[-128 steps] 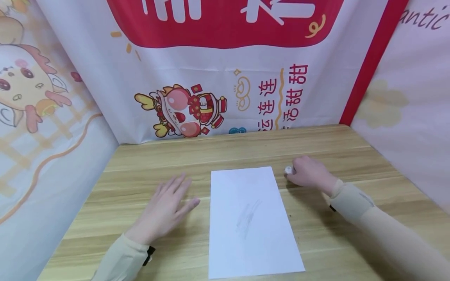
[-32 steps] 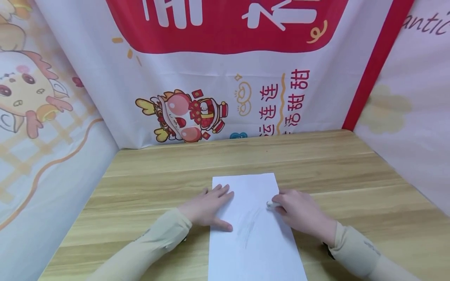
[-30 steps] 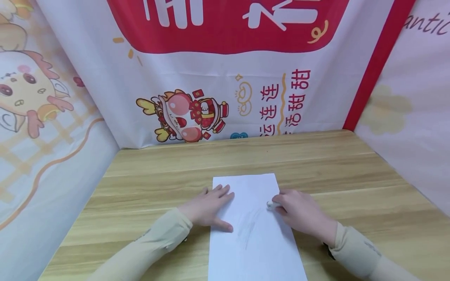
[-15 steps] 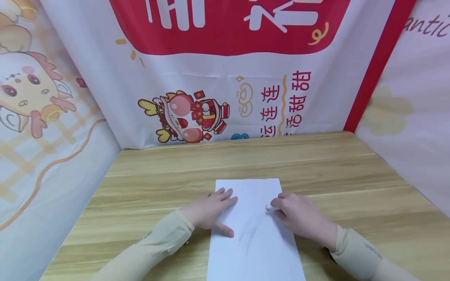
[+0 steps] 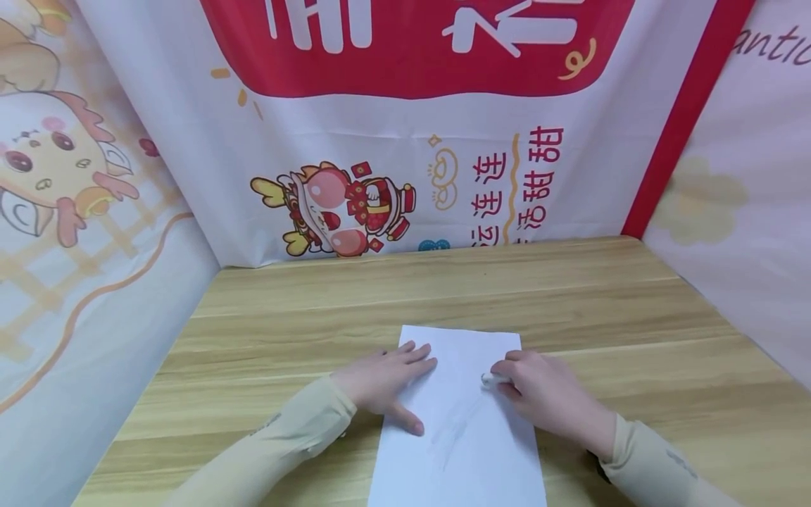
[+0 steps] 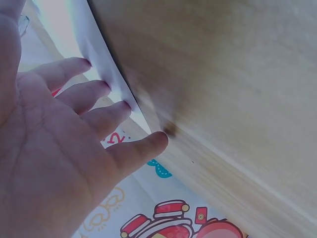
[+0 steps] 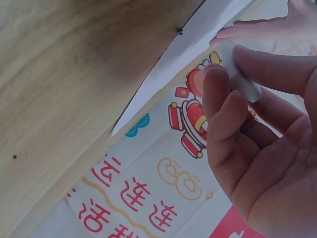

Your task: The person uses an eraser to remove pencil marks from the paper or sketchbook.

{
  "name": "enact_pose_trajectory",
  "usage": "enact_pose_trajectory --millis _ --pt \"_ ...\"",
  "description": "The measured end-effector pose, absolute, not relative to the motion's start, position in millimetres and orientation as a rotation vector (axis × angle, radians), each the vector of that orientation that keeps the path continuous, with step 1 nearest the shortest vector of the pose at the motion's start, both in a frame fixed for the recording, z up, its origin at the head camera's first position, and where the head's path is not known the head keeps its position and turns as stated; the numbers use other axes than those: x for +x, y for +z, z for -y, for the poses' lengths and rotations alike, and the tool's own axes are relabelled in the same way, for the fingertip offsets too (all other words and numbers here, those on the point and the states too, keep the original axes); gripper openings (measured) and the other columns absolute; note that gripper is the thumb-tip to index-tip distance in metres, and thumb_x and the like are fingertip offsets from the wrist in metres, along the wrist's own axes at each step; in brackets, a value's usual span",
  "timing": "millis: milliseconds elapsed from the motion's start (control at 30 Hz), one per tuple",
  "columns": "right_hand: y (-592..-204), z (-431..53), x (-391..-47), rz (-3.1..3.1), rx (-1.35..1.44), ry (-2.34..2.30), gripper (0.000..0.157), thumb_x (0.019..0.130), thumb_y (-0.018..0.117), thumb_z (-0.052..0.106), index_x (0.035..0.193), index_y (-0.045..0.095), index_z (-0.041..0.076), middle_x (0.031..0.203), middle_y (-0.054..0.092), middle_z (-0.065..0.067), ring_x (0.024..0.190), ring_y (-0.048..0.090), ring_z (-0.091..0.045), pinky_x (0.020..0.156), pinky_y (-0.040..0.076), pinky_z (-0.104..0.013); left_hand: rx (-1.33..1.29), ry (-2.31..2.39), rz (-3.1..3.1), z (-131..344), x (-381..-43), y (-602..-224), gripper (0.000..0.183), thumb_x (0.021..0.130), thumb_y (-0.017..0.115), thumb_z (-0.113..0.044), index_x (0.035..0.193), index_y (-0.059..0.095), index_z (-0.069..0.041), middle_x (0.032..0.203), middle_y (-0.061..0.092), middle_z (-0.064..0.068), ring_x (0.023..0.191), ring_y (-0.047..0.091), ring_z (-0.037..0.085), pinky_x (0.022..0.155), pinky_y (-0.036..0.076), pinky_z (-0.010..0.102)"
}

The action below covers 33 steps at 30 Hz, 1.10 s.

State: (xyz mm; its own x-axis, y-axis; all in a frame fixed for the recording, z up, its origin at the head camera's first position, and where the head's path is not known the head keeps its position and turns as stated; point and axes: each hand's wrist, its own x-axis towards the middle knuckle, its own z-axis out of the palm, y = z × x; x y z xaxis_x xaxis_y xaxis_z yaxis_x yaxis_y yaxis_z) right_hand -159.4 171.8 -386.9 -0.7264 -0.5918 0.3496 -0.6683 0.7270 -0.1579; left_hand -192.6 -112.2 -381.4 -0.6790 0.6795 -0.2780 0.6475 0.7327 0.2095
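Observation:
A white sheet of paper (image 5: pixel 481 472) lies on the wooden table, with a faint grey pencil smudge (image 5: pixel 453 431) near its middle. My left hand (image 5: pixel 383 384) rests on the sheet's left side, fingers straight and spread. The left wrist view shows that palm (image 6: pixel 49 153) with fingertips along the paper's edge. At the sheet's upper right, my right hand (image 5: pixel 548 394) pinches a small white eraser (image 5: pixel 494 380) with a greyed end, down at the paper. In the right wrist view the eraser (image 7: pixel 241 77) sits between thumb and fingers.
The wooden table (image 5: pixel 304 303) extends around the sheet on both sides. A printed cloth (image 5: pixel 380 141) hangs behind it, and more cloth (image 5: pixel 747 176) encloses the sides. A few dark specks (image 7: pixel 180 31) show near the paper's edge in the right wrist view.
Both hands have come from beside the sheet onto it, the right bringing the eraser. The grey marks look paler. The sheet has turned slightly, its far edge shifting right.

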Motion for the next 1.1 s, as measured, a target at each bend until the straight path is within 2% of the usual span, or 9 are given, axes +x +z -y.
enact_pose_trajectory --millis 433,867,1100 --pt "-386.0 -173.3 -159.0 2.656 1.007 0.367 0.017 0.075 0.074 -0.001 0.081 0.069 0.014 0.074 0.057 0.008 0.063 0.055 -0.008 0.049 0.044 -0.026 1.061 0.118 -2.577 110.0 -198.9 -381.5 0.107 0.073 0.074 -0.065 0.156 0.031 -0.014 0.162 0.020 0.003 0.147 0.014 0.029 0.109 0.025 0.061" --pt "-388.3 -169.0 -157.4 2.687 1.013 0.354 0.015 0.076 0.075 0.002 0.083 0.070 0.014 0.075 0.060 0.007 0.066 0.060 -0.011 0.052 0.048 -0.029 1.062 0.094 -2.551 106.3 -199.9 -378.2 0.108 0.072 0.074 -0.066 0.156 0.030 -0.015 0.162 0.019 0.002 0.147 0.013 0.028 0.110 0.025 0.058" --pt "-389.0 -166.7 -156.1 2.714 1.088 0.341 0.014 0.078 0.071 0.002 0.077 0.066 0.015 0.069 0.051 0.010 0.056 0.048 -0.006 0.045 0.040 -0.026 1.072 0.087 -2.556 105.8 -200.1 -379.1 0.108 0.073 0.075 -0.065 0.156 0.029 -0.014 0.162 0.019 0.002 0.147 0.014 0.029 0.110 0.025 0.059"
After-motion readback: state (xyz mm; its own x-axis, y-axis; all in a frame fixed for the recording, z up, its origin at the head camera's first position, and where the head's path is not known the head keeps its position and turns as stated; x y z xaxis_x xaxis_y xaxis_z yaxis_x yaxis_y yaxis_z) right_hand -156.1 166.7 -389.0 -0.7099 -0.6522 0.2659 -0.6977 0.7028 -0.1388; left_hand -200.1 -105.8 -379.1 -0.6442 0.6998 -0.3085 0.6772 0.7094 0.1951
